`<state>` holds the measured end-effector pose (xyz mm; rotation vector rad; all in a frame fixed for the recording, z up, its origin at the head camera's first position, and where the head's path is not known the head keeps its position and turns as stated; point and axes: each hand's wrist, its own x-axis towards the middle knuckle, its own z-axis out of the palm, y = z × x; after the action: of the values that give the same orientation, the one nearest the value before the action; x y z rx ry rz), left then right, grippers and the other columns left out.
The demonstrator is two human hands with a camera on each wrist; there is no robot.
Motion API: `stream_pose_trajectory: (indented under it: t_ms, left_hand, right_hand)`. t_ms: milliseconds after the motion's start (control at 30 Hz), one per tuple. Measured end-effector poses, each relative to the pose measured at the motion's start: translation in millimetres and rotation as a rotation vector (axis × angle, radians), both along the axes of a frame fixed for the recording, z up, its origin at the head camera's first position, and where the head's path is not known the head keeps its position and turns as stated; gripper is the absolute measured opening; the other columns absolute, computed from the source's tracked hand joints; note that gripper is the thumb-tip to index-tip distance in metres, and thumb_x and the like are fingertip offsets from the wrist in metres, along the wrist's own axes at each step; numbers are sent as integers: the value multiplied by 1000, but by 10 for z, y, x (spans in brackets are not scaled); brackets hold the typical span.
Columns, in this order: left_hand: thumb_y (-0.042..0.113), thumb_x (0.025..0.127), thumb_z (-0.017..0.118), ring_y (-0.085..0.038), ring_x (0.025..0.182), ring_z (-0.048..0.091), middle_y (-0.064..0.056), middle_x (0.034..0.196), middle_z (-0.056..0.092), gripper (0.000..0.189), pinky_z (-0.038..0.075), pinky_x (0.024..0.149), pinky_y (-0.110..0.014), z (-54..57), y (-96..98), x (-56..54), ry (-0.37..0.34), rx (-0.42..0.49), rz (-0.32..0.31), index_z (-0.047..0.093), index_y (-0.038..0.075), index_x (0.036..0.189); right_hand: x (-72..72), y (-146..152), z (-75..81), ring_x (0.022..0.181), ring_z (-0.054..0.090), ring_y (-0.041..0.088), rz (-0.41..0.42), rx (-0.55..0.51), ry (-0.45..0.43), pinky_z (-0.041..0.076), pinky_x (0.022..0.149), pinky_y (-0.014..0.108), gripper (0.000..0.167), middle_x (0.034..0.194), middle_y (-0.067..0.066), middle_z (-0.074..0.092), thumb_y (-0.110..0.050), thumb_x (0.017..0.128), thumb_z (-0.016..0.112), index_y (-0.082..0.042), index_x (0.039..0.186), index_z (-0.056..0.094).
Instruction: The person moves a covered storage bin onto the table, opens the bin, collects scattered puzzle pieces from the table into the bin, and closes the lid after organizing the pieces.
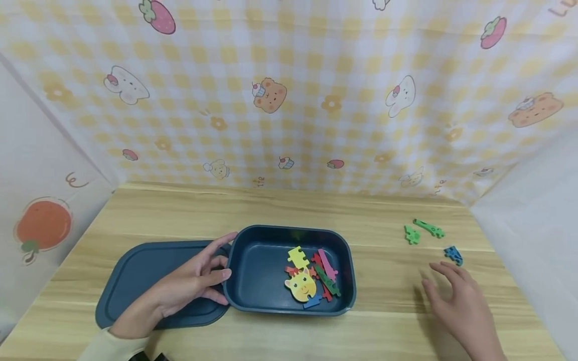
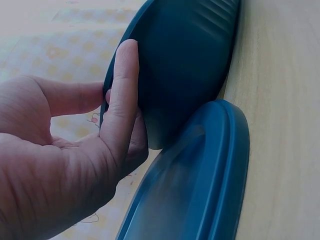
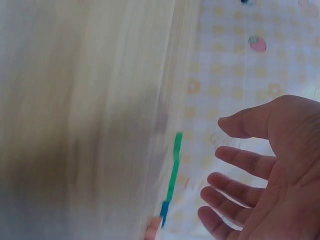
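Observation:
A dark blue plastic box (image 1: 259, 268) sits mid-table. Wooden puzzle pieces lie inside it: a yellow giraffe-like face (image 1: 302, 287), a yellow piece (image 1: 298, 257), a pink strip (image 1: 327, 264), a dark green strip (image 1: 327, 282) and some red and blue ones. My left hand (image 1: 198, 276) grips the box's left rim between thumb and fingers; the left wrist view shows its fingers against the box wall (image 2: 180, 65). My right hand (image 1: 465, 306) hovers at the right, holding nothing, its fingers loosely bent. Just beyond its fingertips lies a blue puzzle piece (image 1: 453, 255).
A matching dark blue lid (image 1: 140, 276) lies flat left of the box, partly under my left forearm. Two green puzzle pieces, a short one (image 1: 412, 234) and a long one (image 1: 429, 228), lie at the table's right. A checked cloth (image 1: 307, 140) hangs behind the table.

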<state>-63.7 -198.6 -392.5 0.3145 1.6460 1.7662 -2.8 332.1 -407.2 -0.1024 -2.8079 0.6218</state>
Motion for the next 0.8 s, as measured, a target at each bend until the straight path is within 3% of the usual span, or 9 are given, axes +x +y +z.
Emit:
stream_pose_trajectory:
  t_ms: [233, 400, 567, 700, 800]
  left_hand:
    - [16, 111, 57, -17, 91, 68, -7, 111, 47, 83, 67, 87, -44, -1, -17, -6, 1, 5, -6, 0, 28, 171]
    - [16, 111, 55, -18, 93, 69, -9, 115, 49, 83, 67, 87, -44, -4, -28, -14, 5, 13, -13, 0, 27, 171]
    - [16, 111, 55, -19, 94, 70, -9, 116, 49, 83, 67, 87, -44, -8, -27, -4, -5, 16, -15, -1, 28, 171]
    - [16, 111, 55, -19, 93, 69, -9, 115, 48, 83, 67, 87, -44, -7, -22, -6, -3, 13, -17, -1, 28, 171]
    - [16, 111, 55, -18, 91, 68, -7, 113, 45, 83, 67, 87, -45, -6, -18, -8, -2, 8, -17, 0, 28, 171]
  right_hand:
    - [42, 213, -96, 93, 69, 52, -25, 38, -47, 57, 73, 68, 47, 134, 44, 56, -13, 91, 82, 12, 128, 67]
    - [50, 330, -118, 103, 66, 58, -40, 55, -152, 52, 83, 77, 56, 138, 49, 50, -25, 97, 78, 13, 135, 62]
    - [60, 416, -101, 104, 67, 58, -21, 24, -271, 57, 83, 69, 59, 136, 50, 50, -30, 103, 70, 15, 139, 56]
    - [62, 434, -91, 103, 68, 57, -16, 24, -285, 59, 82, 65, 53, 132, 48, 55, -25, 102, 71, 14, 136, 59]
    - [61, 479, -102, 112, 60, 63, -40, 18, -291, 54, 89, 73, 56, 136, 51, 49, -27, 103, 71, 14, 139, 56]
